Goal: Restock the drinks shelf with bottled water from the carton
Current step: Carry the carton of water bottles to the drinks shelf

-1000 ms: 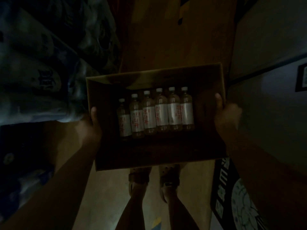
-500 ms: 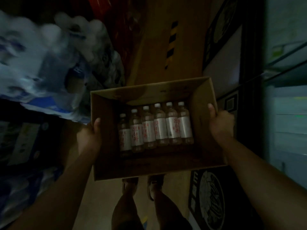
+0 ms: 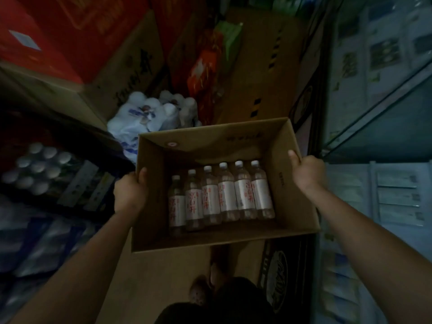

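Observation:
I carry an open brown carton (image 3: pixel 210 141) in front of me in a dim aisle. Several clear water bottles (image 3: pixel 222 195) with white caps and pale labels with red writing lie side by side on its bottom. My left hand (image 3: pixel 129 190) grips the carton's left wall, thumb over the rim. My right hand (image 3: pixel 306 171) grips the right wall the same way. A glass-fronted shelf unit (image 3: pixel 378 108) stands along the right side.
Shrink-wrapped bottle packs (image 3: pixel 149 113) and stacked cartons, one red (image 3: pixel 46 33), fill the left side. Another bottle pack (image 3: pixel 39 169) sits lower left. A narrow brown floor strip (image 3: pixel 264 66) runs ahead. A dark printed box (image 3: pixel 280 277) stands lower right, and my feet show below the carton.
The view has swung forward along the aisle and brightened. The carton stays in both hands; more stacked goods on the left and the shelf unit on the right have come into sight.

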`<state>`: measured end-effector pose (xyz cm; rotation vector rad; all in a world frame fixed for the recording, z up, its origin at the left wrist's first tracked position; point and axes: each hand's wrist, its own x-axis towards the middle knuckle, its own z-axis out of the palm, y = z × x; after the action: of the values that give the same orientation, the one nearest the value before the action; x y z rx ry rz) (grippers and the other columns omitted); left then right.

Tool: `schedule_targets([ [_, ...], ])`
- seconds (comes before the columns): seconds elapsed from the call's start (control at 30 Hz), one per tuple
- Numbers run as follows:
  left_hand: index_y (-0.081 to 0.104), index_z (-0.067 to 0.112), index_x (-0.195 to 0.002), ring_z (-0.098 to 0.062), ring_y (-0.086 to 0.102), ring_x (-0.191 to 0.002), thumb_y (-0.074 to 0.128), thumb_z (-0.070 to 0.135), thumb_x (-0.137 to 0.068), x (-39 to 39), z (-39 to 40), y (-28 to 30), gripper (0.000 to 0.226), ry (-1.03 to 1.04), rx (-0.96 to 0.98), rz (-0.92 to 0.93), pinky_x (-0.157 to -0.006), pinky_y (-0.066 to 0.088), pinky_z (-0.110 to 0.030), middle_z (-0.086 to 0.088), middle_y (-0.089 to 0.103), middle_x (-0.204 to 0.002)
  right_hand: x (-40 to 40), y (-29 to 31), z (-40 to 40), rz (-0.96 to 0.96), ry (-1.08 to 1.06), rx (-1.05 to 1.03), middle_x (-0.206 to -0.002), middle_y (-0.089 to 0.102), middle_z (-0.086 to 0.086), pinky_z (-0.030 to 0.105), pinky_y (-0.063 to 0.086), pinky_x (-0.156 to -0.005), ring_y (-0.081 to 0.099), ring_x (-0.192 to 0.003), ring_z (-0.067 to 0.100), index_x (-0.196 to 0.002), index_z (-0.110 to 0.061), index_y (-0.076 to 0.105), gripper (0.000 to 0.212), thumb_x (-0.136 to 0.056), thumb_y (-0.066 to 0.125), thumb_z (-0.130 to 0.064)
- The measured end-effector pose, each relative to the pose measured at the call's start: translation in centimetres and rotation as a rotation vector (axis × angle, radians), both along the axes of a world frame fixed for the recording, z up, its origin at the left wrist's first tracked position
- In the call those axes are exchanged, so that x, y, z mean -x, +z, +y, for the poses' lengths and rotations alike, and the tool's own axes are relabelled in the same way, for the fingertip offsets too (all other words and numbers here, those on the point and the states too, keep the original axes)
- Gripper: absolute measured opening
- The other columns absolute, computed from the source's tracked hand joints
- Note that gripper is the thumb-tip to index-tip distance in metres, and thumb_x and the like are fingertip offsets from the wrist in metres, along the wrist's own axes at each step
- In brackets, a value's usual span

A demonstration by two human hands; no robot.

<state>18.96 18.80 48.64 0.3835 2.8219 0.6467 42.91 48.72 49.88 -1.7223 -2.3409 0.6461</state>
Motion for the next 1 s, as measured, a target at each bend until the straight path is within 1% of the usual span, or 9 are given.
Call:
schedule_targets([
  [0.17,0.048,0.009,-0.063,-0.014,0.041,-0.050,0.038,0.035,-0.101,-2.3,-5.7,7.4,0.047,0.085,-0.065,0.043,-0.053,0.033,-0.032,-0.003,0.045,-0.056,1.1,6.8,-3.1,-0.050,0.161,-0.081,-0.054,0.044,0.006,0.026,0.025,-0.043,0.047,-0.050,0.022,-0.055,-0.011,0.044,0.057,-0.099,0.036,-0.046],
  [0.27,0.057,0.008,-0.072,-0.022,0.056,-0.053,0.040,0.039,-0.099,-3.5,-10.4,10.7,0.045,0.157,-0.117,0.051,-0.053,0.050,-0.036,-0.008,0.058,-0.061,1.9,10.5,-5.2,-0.051,0.281,-0.151,-0.055,0.050,0.008,0.026,0.029,-0.043,0.048,-0.048,0.019,-0.061,-0.006,0.053,0.058,-0.099,0.036,-0.047],
  [0.43,0.059,0.010,-0.074,-0.026,0.062,-0.055,0.041,0.043,-0.097,-6.2,-17.9,16.3,0.044,0.306,-0.115,0.116,-0.053,0.055,-0.037,-0.011,0.062,-0.062,4.8,16.5,-9.4,-0.050,0.423,-0.174,-0.063,0.058,0.012,0.028,0.039,-0.046,0.056,-0.053,0.025,-0.071,-0.005,0.058,0.058,-0.097,0.037,-0.051],
  [0.53,0.057,0.011,-0.069,-0.026,0.061,-0.060,0.043,0.040,-0.097,-8.1,-22.3,19.5,0.043,0.403,-0.079,0.188,-0.052,0.044,-0.031,-0.005,0.058,-0.060,6.9,19.5,-12.1,-0.069,0.552,-0.179,-0.056,0.052,0.010,0.025,0.035,-0.042,0.047,-0.044,0.021,-0.070,-0.002,0.059,0.061,-0.096,0.035,-0.052],
  [0.6,0.052,0.010,-0.063,-0.035,0.062,-0.071,0.045,0.037,-0.097,-9.9,-25.2,21.6,0.044,0.459,-0.039,0.241,-0.060,0.039,-0.032,-0.004,0.052,-0.060,8.3,21.0,-13.9,-0.061,0.638,-0.162,-0.056,0.053,0.011,0.026,0.035,-0.042,0.048,-0.044,0.022,-0.070,-0.002,0.059,0.061,-0.095,0.036,-0.052],
  [0.7,0.061,0.010,-0.076,-0.036,0.062,-0.079,0.044,0.038,-0.098,-12.8,-29.4,24.0,0.039,0.584,-0.022,0.224,-0.066,0.044,-0.035,-0.006,0.054,-0.068,10.7,23.3,-17.9,0.008,0.828,-0.179,-0.056,0.056,0.012,0.027,0.038,-0.043,0.054,-0.047,0.025,-0.066,-0.003,0.058,0.061,-0.095,0.037,-0.052],
  [0.83,0.064,0.014,-0.093,-0.019,0.056,-0.065,0.042,0.040,-0.098,-17.0,-34.7,25.5,0.034,0.812,-0.067,0.142,-0.058,0.043,-0.031,-0.003,0.059,-0.072,14.9,25.2,-23.8,0.022,1.050,-0.249,-0.058,0.051,0.009,0.030,0.027,-0.047,0.046,-0.052,0.021,-0.065,-0.003,0.056,0.060,-0.096,0.038,-0.051],
  [0.97,0.066,0.000,-0.090,-0.043,0.061,-0.088,0.043,0.037,-0.098,-22.9,-39.1,25.8,0.043,1.018,0.059,0.216,-0.074,0.043,-0.040,-0.027,0.065,-0.089,17.9,26.2,-30.7,0.105,1.293,-0.246,-0.070,0.058,0.019,0.035,0.037,-0.063,0.059,-0.077,0.039,-0.080,0.006,0.062,0.059,-0.096,0.044,-0.048],
  [1.0,0.064,-0.001,-0.086,-0.044,0.060,-0.088,0.044,0.036,-0.097,-24.7,-39.9,25.9,0.044,1.077,0.073,0.235,-0.073,0.041,-0.040,-0.027,0.064,-0.085,18.3,26.5,-32.6,0.128,1.355,-0.236,-0.074,0.059,0.022,0.036,0.038,-0.064,0.058,-0.078,0.040,-0.083,0.007,0.063,0.059,-0.096,0.045,-0.047],
])
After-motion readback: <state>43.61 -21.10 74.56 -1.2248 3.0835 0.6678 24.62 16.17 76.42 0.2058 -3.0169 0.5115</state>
